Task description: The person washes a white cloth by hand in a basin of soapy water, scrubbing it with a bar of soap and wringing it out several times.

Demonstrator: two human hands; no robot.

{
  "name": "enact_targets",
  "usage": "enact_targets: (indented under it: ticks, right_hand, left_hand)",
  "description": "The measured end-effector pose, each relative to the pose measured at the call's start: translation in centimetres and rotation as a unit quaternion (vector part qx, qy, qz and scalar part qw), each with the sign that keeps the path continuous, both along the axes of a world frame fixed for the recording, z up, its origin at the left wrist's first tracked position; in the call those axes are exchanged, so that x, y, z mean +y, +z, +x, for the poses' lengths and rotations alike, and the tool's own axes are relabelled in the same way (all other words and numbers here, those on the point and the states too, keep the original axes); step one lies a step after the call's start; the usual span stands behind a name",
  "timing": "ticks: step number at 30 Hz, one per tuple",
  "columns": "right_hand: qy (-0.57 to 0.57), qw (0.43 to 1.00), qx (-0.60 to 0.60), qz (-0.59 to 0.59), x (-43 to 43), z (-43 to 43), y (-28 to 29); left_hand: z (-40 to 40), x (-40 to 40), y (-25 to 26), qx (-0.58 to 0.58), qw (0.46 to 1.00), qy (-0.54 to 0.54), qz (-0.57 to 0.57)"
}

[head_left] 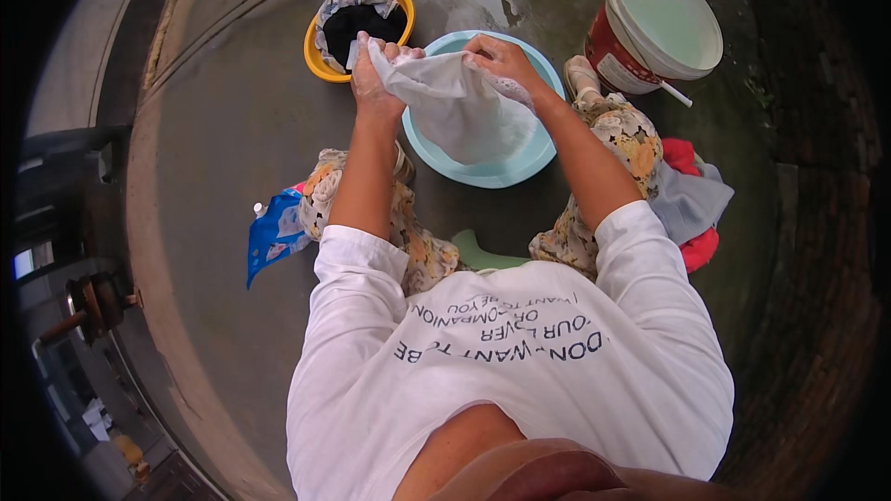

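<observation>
A wet white cloth [449, 101] hangs between my two hands over a light blue plastic basin [484, 177]. My left hand [376, 76] grips its upper left end, fingers curled around the fabric and wet with suds. At the cloth's upper right edge, my right hand [505, 66] pinches it, with foam along the side of the palm. The lower part of the cloth drops into the basin, where whitish suds [518, 129] show. How deep it reaches into the water cannot be seen.
A yellow basin [408, 10] with dark and patterned cloth stands beyond my left hand. At right are a large water-filled bucket [605, 49] and grey and red cloths [689, 198]. A blue plastic pouch [275, 233] lies by my left leg. Part of a green object [480, 250] shows between my legs.
</observation>
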State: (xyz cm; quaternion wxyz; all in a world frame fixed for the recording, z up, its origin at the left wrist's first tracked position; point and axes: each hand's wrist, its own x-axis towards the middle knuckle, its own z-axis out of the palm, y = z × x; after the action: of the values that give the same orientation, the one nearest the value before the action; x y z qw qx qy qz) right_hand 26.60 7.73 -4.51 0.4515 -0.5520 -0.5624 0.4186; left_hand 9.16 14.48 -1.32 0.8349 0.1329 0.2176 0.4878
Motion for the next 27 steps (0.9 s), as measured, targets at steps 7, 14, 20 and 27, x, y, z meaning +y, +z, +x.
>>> enact_targets:
  ticks: [7, 14, 20, 27]
  right_hand:
    - [-0.064, 0.952, 0.295, -0.044, -0.4, 0.4, 0.3]
    - [-0.103, 0.846, 0.519, -0.063, 0.1, 2.3, -0.8]
    - [-0.065, 0.866, 0.475, -0.145, -0.2, 3.9, -0.1]
    - [-0.012, 0.895, 0.385, -0.226, -0.5, 0.6, 2.6]
  left_hand:
    - [0.2, -0.1, -2.0, 0.334, 0.935, -0.076, 0.087]
    - [1.0, -2.4, -1.8, 0.494, 0.764, -0.264, 0.321]
    - [-0.5, -1.1, -4.0, 0.440, 0.843, -0.143, 0.275]
    - [1.2, -0.8, -4.4, 0.367, 0.903, 0.076, 0.208]
